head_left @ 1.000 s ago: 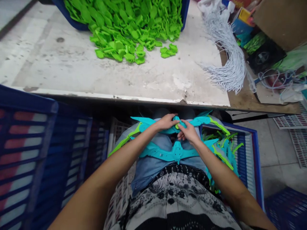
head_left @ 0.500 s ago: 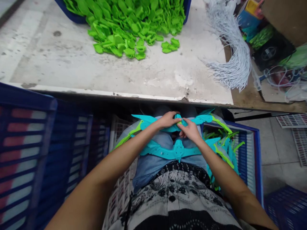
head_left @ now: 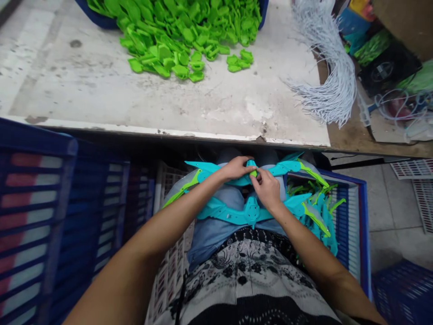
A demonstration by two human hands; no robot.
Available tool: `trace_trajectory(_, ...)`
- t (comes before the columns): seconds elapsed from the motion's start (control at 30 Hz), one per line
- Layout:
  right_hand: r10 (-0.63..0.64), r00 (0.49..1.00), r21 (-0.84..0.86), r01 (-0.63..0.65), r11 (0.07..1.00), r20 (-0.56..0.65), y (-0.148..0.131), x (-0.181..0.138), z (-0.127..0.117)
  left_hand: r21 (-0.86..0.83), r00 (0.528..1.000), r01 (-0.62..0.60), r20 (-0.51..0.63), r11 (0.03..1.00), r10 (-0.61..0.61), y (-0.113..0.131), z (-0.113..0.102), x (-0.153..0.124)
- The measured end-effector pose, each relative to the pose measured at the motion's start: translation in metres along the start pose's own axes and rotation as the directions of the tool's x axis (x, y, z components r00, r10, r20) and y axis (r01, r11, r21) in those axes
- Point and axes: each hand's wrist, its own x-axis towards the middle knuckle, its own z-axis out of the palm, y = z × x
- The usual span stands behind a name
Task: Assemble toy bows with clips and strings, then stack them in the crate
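My left hand (head_left: 236, 168) grips the middle of a turquoise toy bow (head_left: 206, 168) with green tips, held over my lap just under the table edge. My right hand (head_left: 267, 188) pinches a small green piece (head_left: 253, 173) at the bow's centre, fingers closed on it. A second turquoise bow (head_left: 248, 212) lies across my lap, below both hands. Both hands touch each other at the bow's middle.
A worn white table (head_left: 101, 95) carries a heap of green plastic pieces (head_left: 176, 36) spilling from a blue bin, and a bundle of white strings (head_left: 328, 67). A blue crate (head_left: 352, 212) of more bows stands at my right; blue crates (head_left: 50, 216) stack at my left.
The view has drifted slightly. My right hand's fingers have shifted at the bow's centre, where the small green piece now shows between them. The bow stays in place.
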Motion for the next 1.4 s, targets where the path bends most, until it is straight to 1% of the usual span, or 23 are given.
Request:
trace_trajectory(0.1,-0.033,0.998,0.024,0.035,0.999,-0.062,0.002,-0.003,0.006,-0.066,0.999,0.040,0.027,0.997,-0.038,-0.002,-0.002,0.001)
trace_trajectory(0.2,-0.029,0.996,0.069,0.035,0.997,-0.081,0.006,-0.002,0.009,-0.097,0.998,0.060,0.041,0.993,-0.056,-0.003,-0.002,0.003)
trace_trajectory(0.4,0.066,0.993,0.201,-0.044,0.979,-0.103,0.007,0.004,0.012,-0.125,0.997,0.077,0.023,0.989,-0.075,0.000,-0.002,0.002)
trace_trajectory(0.47,0.082,0.993,0.215,-0.062,0.975,-0.083,0.007,0.004,0.012,-0.127,0.996,0.087,0.032,0.988,-0.084,0.001,-0.002,0.000)
trace_trajectory(0.57,0.073,0.997,0.199,-0.068,0.978,-0.021,0.008,0.002,0.006,-0.105,0.995,0.089,0.049,0.990,-0.084,0.003,-0.002,-0.003)
trace_trajectory(0.77,0.058,0.997,0.192,-0.065,0.979,0.044,0.011,0.001,-0.003,-0.093,0.997,0.049,0.064,0.994,-0.043,0.001,0.000,-0.002)
trace_trajectory(0.9,0.025,1.000,0.163,-0.026,0.986,0.008,0.010,0.003,0.000,-0.083,0.997,0.051,0.057,0.995,-0.047,-0.001,0.000,0.000)
trace_trajectory(0.97,0.037,0.999,0.150,-0.034,0.988,-0.018,0.010,0.003,0.002,-0.081,0.997,0.062,0.058,0.995,-0.057,-0.001,-0.001,0.000)
trace_trajectory(1.1,0.074,0.997,0.207,-0.073,0.976,-0.001,0.010,0.002,0.002,-0.097,0.997,0.056,0.058,0.994,-0.051,0.001,-0.002,-0.002)
trace_trajectory(1.23,0.067,0.998,0.196,-0.066,0.978,0.002,0.009,0.000,0.002,-0.074,0.998,0.047,0.054,0.996,-0.043,0.004,-0.003,-0.003)
trace_trajectory(1.4,0.149,0.989,0.222,-0.150,0.963,0.023,0.004,0.001,0.003,-0.059,0.995,0.075,0.076,0.995,-0.070,0.006,-0.004,-0.004)
